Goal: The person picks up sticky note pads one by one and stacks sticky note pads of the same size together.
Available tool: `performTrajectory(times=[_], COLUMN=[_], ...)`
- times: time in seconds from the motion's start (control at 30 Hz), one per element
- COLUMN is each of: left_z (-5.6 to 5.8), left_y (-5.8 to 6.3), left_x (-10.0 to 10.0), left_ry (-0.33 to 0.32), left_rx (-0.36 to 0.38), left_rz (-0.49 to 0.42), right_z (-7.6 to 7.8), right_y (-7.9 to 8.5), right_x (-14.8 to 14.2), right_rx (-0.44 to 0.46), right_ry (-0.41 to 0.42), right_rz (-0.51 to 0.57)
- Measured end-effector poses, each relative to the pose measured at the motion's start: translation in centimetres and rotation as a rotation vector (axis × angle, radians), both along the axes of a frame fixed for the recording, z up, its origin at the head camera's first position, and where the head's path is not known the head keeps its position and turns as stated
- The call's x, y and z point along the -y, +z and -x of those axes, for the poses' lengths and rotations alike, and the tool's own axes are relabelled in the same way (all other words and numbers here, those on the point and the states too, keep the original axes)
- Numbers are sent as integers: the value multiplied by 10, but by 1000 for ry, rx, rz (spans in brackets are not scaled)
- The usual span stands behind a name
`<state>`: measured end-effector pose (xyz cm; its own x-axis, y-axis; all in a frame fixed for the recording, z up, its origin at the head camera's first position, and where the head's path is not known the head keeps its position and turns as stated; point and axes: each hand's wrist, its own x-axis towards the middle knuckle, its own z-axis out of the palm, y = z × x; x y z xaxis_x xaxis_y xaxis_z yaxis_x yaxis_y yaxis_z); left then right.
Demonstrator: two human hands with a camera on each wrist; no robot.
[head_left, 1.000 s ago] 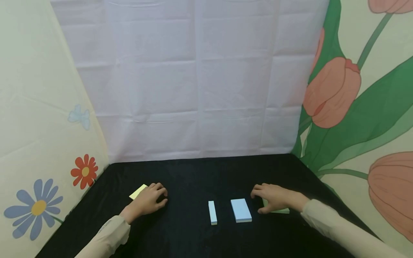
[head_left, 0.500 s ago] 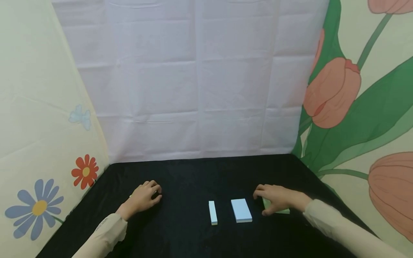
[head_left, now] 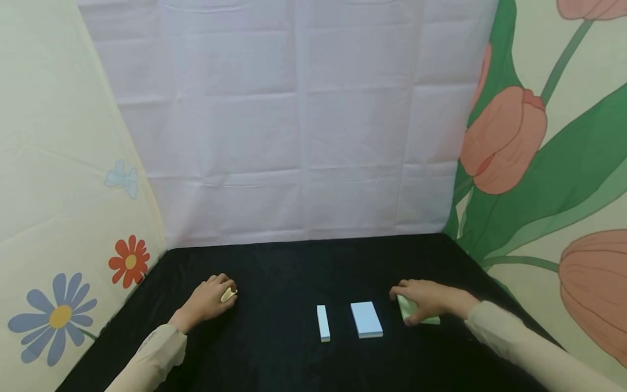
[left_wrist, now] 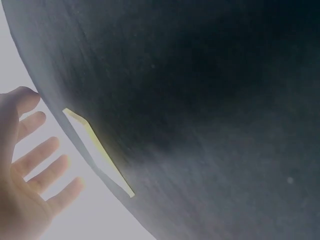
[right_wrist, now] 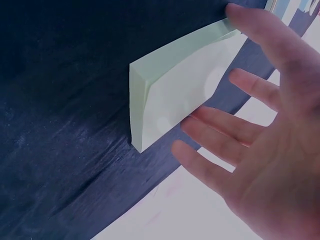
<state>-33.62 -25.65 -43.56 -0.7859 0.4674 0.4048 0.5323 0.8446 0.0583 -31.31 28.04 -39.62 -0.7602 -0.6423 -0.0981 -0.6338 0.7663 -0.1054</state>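
My left hand (head_left: pixel 207 300) is over a yellow sticky-note pad (head_left: pixel 228 294), seen in the gap between thumb and fingers. In the left wrist view the fingers are spread and loosely bent, apart from the pad (left_wrist: pixel 96 150) on the black cloth. My right hand (head_left: pixel 433 298) straddles a green sticky-note pad (head_left: pixel 406 308). The right wrist view shows the thumb at one corner of this pad (right_wrist: pixel 175 92), with the fingers, fairly straight, along the opposite edge; whether they touch it I cannot tell. The top sheet looks slightly raised at its edge.
Between the hands lie a narrow pale-blue pad (head_left: pixel 323 323) and a wider light-blue sticky-note pad (head_left: pixel 366 319). Black cloth (head_left: pixel 289 272) covers the table. A white sheet (head_left: pixel 299 136) hangs behind, and flower-printed cloths (head_left: pixel 539 228) close off both sides.
My left hand has moved left over the yellow pad, which now shows between thumb and fingers. My right hand has shifted slightly right over the green pad. Both blue pads have stayed put.
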Motion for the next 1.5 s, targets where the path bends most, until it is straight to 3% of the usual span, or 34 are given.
performTrajectory(times=[0.2, 0.47, 0.63, 1.0, 1.5], left_z=[1, 0, 1, 2, 2], left_y=[2, 3, 4, -1, -4], left_x=[5, 9, 15, 22, 25], left_ry=[27, 59, 94, 163, 160], left_rx=[30, 88, 143, 259, 269], left_rz=[22, 44, 44, 49, 26], right_z=[1, 0, 1, -1, 4], right_y=[0, 2, 4, 5, -2], right_x=[-4, -9, -14, -17, -20], right_rx=[26, 81, 56, 84, 78], right_ry=[4, -67, -118, -115, -75], right_rz=[17, -4, -34, -20, 6])
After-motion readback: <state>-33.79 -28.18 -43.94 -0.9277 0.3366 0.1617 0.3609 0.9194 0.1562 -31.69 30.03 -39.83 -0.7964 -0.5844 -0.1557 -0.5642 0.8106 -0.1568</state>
